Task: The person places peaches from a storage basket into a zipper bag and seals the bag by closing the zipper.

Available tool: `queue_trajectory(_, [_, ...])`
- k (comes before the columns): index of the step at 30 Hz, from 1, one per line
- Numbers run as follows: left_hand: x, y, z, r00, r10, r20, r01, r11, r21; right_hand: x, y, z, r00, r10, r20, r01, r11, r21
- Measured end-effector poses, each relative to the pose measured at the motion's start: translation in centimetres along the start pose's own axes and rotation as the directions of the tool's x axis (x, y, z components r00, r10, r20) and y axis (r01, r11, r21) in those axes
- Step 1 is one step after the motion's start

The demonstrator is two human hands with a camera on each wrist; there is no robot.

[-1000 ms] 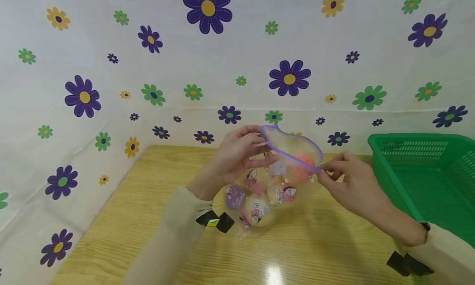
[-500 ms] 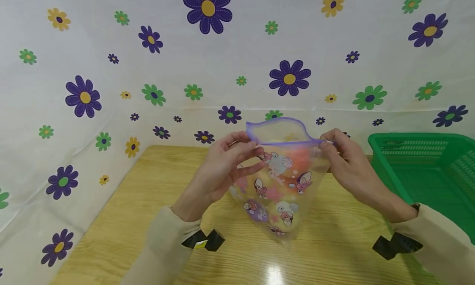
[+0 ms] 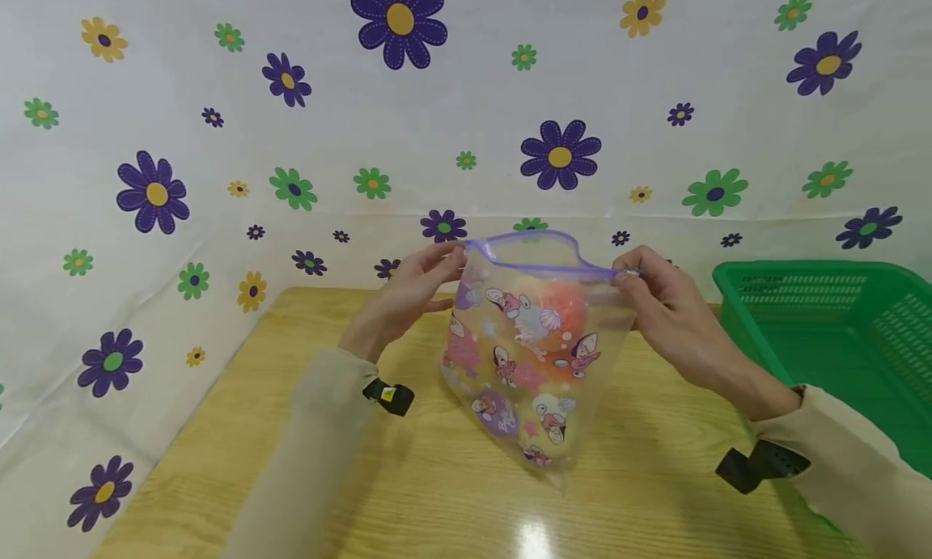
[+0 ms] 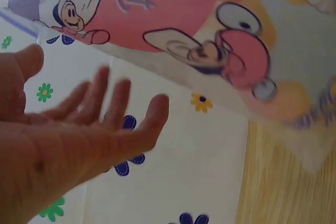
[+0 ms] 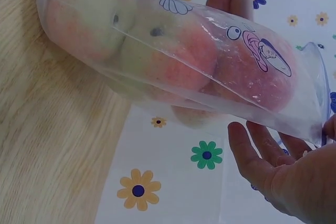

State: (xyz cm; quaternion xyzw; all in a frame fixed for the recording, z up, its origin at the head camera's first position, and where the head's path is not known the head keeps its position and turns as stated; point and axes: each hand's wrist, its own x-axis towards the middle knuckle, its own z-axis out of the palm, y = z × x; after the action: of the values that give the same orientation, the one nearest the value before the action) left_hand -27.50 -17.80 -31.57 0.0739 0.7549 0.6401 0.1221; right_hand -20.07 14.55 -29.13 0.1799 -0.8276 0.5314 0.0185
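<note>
A clear zip bag (image 3: 535,365) with a purple edge and cartoon prints is lifted by its mouth above the wooden table, its lower corner close to the wood. Its mouth gapes. Several round red-and-yellow fruits (image 5: 178,59) show through the plastic. My right hand (image 3: 666,316) pinches the right end of the zip by the slider, its other fingers bent below the bag (image 5: 121,72). At the opposite corner is my left hand (image 3: 408,292); in the left wrist view its thumb (image 4: 31,61) is right by the purple edge, the other fingers spread and apart from the plastic.
A green plastic basket (image 3: 772,340) stands on the right, close beside my right forearm. Behind the wooden table (image 3: 437,494) hangs a white cloth (image 3: 313,122) with flower prints, which also covers the left side.
The bag has swung from lying tilted toward me to hanging upright, its mouth higher. My left hand has drawn left to the bag's corner; my right hand has risen with the zip.
</note>
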Motion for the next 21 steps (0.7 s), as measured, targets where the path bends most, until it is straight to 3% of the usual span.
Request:
queue_trajectory(5, [0.9,0.4,0.6,0.996,0.087,0.034,-0.085,0.994,-0.063,0.0,0.2,-0.3,1.0,-0.005,0.003,0.005,1.0,-0.003])
queue_trajectory(13, [0.9,1.4,1.3,0.991,0.134,0.016,-0.134,0.991,-0.023,0.1,0.5,-0.8,1.0,-0.013,0.002,0.013,1.0,-0.023])
queue_trajectory(17, [0.5,1.6,1.2,0.989,0.148,-0.03,-0.147,0.988,0.046,0.1,0.6,-1.1,0.999,-0.03,-0.028,0.026,0.991,-0.133])
queue_trajectory(21, [-0.2,1.9,0.8,0.981,0.17,-0.089,-0.161,0.981,0.104,0.2,0.7,-1.7,0.995,-0.064,-0.073,0.041,0.958,-0.284])
